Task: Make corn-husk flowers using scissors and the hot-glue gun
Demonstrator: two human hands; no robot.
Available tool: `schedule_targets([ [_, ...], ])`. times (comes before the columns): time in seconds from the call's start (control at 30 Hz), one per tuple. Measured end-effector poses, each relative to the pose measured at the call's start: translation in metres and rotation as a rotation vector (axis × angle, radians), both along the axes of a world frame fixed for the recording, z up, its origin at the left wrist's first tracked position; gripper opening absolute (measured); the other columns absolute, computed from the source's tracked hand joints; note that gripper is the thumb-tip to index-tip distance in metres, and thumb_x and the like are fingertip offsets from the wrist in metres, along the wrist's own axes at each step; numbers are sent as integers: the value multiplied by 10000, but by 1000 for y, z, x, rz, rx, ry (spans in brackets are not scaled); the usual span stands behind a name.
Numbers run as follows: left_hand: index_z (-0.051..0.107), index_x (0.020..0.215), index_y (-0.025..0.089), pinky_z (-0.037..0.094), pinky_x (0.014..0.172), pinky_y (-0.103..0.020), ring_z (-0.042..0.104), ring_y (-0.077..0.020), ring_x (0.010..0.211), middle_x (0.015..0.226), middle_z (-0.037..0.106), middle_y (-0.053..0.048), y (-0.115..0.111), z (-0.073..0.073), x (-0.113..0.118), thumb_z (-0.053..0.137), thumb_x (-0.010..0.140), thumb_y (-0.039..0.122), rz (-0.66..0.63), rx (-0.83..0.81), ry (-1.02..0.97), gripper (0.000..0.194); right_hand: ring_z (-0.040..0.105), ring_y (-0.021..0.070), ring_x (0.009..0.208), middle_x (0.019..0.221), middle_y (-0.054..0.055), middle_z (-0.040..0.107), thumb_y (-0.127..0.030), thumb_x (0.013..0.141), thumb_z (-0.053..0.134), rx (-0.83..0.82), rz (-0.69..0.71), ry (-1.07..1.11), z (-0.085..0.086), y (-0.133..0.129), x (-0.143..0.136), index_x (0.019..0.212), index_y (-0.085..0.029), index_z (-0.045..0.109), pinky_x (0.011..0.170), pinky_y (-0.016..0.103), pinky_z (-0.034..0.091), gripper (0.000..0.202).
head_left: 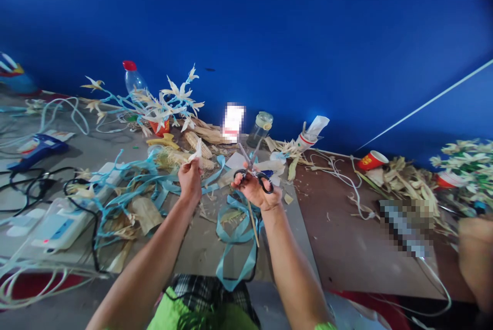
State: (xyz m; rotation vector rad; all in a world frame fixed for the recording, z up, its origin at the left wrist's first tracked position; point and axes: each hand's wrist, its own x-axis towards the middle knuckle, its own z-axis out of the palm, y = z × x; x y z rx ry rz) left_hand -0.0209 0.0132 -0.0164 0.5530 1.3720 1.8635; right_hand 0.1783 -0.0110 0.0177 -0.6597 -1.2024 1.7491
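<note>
My left hand (pixel 190 180) is closed in a pinch on a pale strip of corn husk (pixel 198 149), which sticks up above the fingertips. To its right, my right hand (pixel 264 195) is palm up with the fingers in the black handles of a pair of scissors (pixel 251 166). The blades point up and away from me, spread apart. A thin stick (pixel 253 224) slants down below that hand; whether the hand touches it I cannot tell. Loops of light blue ribbon (pixel 248 263) lie beneath and hang toward the table edge. Corn cobs (pixel 197 145) lie behind my left hand.
Husk flowers on blue stems (pixel 179 93) stand at the back left. Nearby are a clear bottle (pixel 134 82), a glass jar (pixel 260 128) and a glue gun (pixel 40 149). Cables and a power strip (pixel 63 227) fill the left. At right are a red cup (pixel 373 160) and another person's blurred hand (pixel 475 253).
</note>
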Motion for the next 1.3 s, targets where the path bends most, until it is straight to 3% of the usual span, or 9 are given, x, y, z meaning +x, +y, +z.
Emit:
schedule_targets([
  [0.07, 430, 579, 175, 247, 430, -207, 347, -55, 426, 468, 410, 63, -1, 1, 3, 639, 674, 415, -31, 20, -23, 332, 582, 209, 902, 987, 73, 612, -639, 590, 601, -20, -41, -21, -2, 3, -7, 1088, -240, 576, 819, 424, 462, 638],
  [0.17, 435, 624, 182, 262, 433, -203, 352, -57, 431, 491, 415, 66, -4, 4, 10, 667, 665, 400, -91, 64, -34, 321, 596, 177, 853, 914, 27, 638, -390, 569, 726, -67, -150, -2, -7, 5, -22, 1025, -240, 609, 849, 360, 455, 494],
  [0.27, 489, 685, 177, 279, 436, -205, 370, -64, 445, 525, 444, 52, -10, 12, 16, 650, 690, 388, -169, 97, 30, 266, 611, 155, 764, 802, -1, 659, -288, 604, 722, -95, -276, -10, -11, 6, -32, 1010, -225, 634, 815, 318, 458, 420],
  [0.37, 510, 697, 172, 284, 429, -205, 377, -69, 446, 530, 462, 39, -17, 22, 21, 625, 707, 375, -226, 88, 76, 234, 611, 145, 732, 791, -7, 675, -258, 616, 717, -88, -244, -29, -12, 5, -35, 1054, -226, 637, 774, 291, 461, 447],
  [0.5, 472, 655, 180, 265, 408, -200, 356, -65, 418, 484, 428, 52, -22, 29, 24, 616, 704, 363, -274, 28, 78, 238, 593, 139, 823, 933, -3, 677, -283, 605, 724, -55, -215, -33, -14, 2, -38, 1058, -240, 649, 774, 248, 451, 461],
  [0.77, 464, 691, 188, 287, 432, -191, 366, -58, 438, 528, 433, 63, -18, 18, 24, 615, 728, 369, -280, 128, 6, 238, 581, 155, 888, 969, -15, 662, -365, 625, 710, -19, -243, -124, -14, -6, -46, 1044, -266, 660, 811, 265, 457, 434],
  [1.0, 424, 661, 188, 272, 436, -202, 343, -59, 435, 516, 395, 63, -23, 27, 26, 590, 758, 375, -324, 121, 64, 268, 588, 125, 772, 867, -7, 659, -274, 607, 719, 19, -276, -174, -14, -7, -51, 998, -228, 673, 734, 251, 470, 396],
  [1.3, 485, 709, 178, 311, 470, -201, 377, -66, 467, 538, 427, 55, -23, 19, 28, 589, 764, 384, -335, 127, 116, 238, 573, 108, 719, 815, -18, 659, -228, 582, 746, -3, -267, -143, -19, -6, -56, 996, -218, 654, 696, 239, 460, 424],
])
